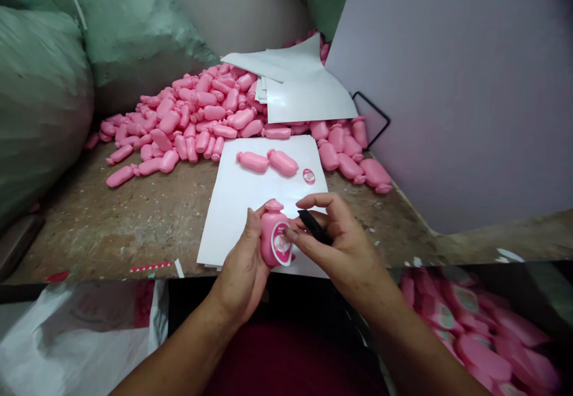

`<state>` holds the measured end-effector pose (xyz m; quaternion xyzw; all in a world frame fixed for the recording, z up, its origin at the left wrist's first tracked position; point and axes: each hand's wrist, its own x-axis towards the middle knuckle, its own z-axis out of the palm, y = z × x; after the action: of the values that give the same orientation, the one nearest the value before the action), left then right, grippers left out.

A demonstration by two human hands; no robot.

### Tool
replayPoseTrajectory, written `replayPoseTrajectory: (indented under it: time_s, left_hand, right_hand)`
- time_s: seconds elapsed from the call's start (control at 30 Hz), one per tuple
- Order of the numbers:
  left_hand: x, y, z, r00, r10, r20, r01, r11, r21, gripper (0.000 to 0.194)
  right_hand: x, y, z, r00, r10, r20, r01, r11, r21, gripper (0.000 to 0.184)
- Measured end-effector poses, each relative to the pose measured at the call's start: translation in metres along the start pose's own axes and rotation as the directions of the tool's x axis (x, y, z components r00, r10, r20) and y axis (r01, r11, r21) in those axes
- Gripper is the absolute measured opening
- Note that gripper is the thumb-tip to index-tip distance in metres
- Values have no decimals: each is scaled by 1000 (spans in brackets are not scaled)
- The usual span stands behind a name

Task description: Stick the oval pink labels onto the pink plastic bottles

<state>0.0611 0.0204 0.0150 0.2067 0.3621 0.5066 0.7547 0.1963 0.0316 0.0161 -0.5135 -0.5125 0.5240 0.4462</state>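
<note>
My left hand (244,265) is wrapped round a small pink bottle (272,236) held upright over the near edge of a white sheet stack (233,205). The bottle carries an oval pink-and-white label on its front. My right hand (340,247) presses a thumb on that label and pinches a thin black tool (313,226) between its fingers. Two more pink bottles (268,161) lie on the sheet, with one loose oval sticker (308,176) beside them.
A large heap of pink bottles (197,115) covers the back of the worn wooden table (134,217). More white sheets (304,92) lie on the heap. Labelled bottles fill a bin (474,336) at lower right. Green sacks (40,86) stand left; a grey board (470,86) stands right.
</note>
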Motion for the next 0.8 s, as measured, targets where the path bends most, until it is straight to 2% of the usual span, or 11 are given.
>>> replayPoseTrajectory:
  time_s: [0.17, 0.43, 0.8]
  left_hand:
    - [2, -3, -1, 999, 14, -29, -14, 1000, 16, 49]
    - [1, -4, -2, 1000, 13, -14, -12, 1000, 18, 46]
    - [2, -8, -7, 998, 59, -2, -59, 997, 39, 42]
  right_hand:
    - [0, 4, -1, 1000, -5, -8, 5, 1000, -8, 31]
    - [2, 6, 0, 1000, 11, -6, -11, 1000, 6, 34]
    - [2, 6, 0, 1000, -6, -13, 5, 998, -69, 30]
